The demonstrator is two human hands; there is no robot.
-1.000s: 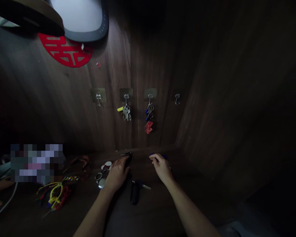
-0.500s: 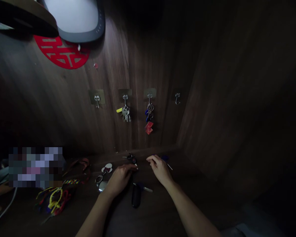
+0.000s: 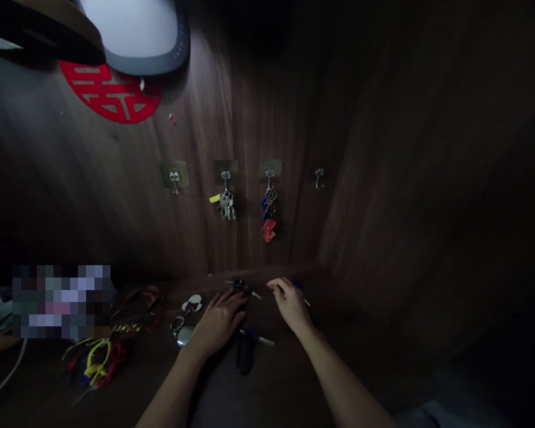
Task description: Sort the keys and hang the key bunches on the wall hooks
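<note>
My left hand [image 3: 220, 321] lies on the dark wooden surface with its fingers spread, holding nothing. Just beyond its fingertips is a small bunch of keys [image 3: 245, 287], some with dark heads. My right hand [image 3: 289, 304] hovers or rests to the right, fingers loosely bent and apart, with nothing visible in them. Partly behind it lies a key with a blue head [image 3: 298, 285]. Between my forearms are a black oval key fob [image 3: 245, 353] and a blue-headed key [image 3: 264, 341]. Left of my left hand lies a keyring [image 3: 177, 323] with a white flower-like charm [image 3: 195, 303] and a silvery disc [image 3: 185, 336].
Metal hooks line the wooden wall. One holds keys with a yellow tag [image 3: 226, 205], another keys with a red charm [image 3: 268, 230]; the left hook [image 3: 175, 178] and right hook [image 3: 320, 177] are bare. Colourful cords [image 3: 98, 362] lie left. A lamp [image 3: 138, 30] hangs above.
My left hand has drawn back slightly from the key bunch and its fingers have spread from a bent, pointing shape. A key blade of the bunch now shows. My right hand has hardly moved.
</note>
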